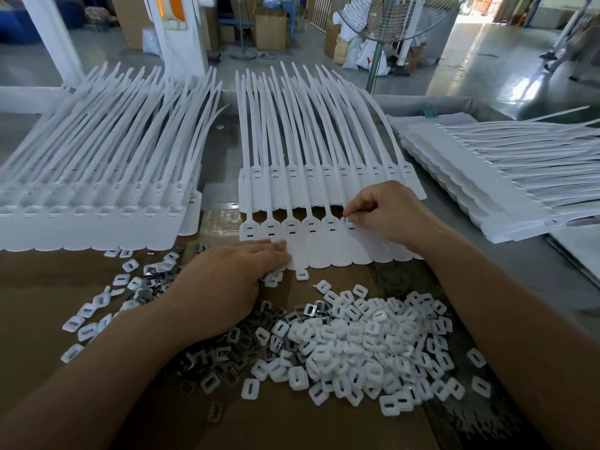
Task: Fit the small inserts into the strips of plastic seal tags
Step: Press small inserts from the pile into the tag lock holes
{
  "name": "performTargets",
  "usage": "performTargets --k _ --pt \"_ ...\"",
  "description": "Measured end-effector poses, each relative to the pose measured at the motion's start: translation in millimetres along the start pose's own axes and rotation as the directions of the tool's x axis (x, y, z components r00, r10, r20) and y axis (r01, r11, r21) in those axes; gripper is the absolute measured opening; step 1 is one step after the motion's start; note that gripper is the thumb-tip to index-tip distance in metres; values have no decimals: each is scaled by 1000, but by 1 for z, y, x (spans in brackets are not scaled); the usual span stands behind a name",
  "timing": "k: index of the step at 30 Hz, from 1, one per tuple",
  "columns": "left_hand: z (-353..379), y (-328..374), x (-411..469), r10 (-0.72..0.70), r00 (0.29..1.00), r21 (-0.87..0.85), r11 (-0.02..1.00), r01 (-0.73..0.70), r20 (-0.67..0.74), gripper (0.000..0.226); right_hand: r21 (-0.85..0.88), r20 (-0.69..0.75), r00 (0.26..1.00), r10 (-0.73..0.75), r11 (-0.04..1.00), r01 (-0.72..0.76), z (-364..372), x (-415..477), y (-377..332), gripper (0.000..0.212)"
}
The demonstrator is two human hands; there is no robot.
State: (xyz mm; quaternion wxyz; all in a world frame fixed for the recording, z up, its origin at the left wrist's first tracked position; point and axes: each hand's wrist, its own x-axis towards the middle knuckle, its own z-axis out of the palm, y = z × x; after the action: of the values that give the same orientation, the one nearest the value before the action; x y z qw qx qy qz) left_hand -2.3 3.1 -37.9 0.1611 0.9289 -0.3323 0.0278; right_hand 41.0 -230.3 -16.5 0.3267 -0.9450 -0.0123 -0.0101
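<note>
The heap of inserts (pixel 357 345) lies nearest you, below both grips. Your right grip (pixel 386 212) pinches, seemingly, one insert (pixel 349 219) over the seal-tag strip (pixel 324 251). Your left grip (pixel 240 271) lies flat, steadying that strip. A tilted insert could jam.

We see almost nothing of the insert (pixel 348 219) pinched by the right hand (pixel 386 212): its fingertips (pixel 356 212) cover it. That hand and its wrist also hide the right end of the near strip (pixel 324 251), so we cannot count its tags. The left hand (pixel 227 287) covers the strip's lower left corner and part of the loose inserts (pixel 357 345). The left stack (pixel 97 228) and the right stack (pixel 487 183) run past the edges; the fan (pixel 389 24) is cut off at the top.
</note>
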Motion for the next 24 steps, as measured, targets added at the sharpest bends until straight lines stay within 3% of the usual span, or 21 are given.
performTargets --k 4,12,24 --pt "0 1 -1 -10 1000 8 1000 10 -5 60 -14 -10 1000 8 1000 -8 5 -1 0 19" --pt "0 2 -1 -20 1000 -21 1000 20 -3 61 118 -65 996 57 992 -49 4 -3 3 25" --pt "-1 3 0 -5 1000 -20 1000 4 -29 62 55 71 974 217 974 -221 -8 14 -8 20"
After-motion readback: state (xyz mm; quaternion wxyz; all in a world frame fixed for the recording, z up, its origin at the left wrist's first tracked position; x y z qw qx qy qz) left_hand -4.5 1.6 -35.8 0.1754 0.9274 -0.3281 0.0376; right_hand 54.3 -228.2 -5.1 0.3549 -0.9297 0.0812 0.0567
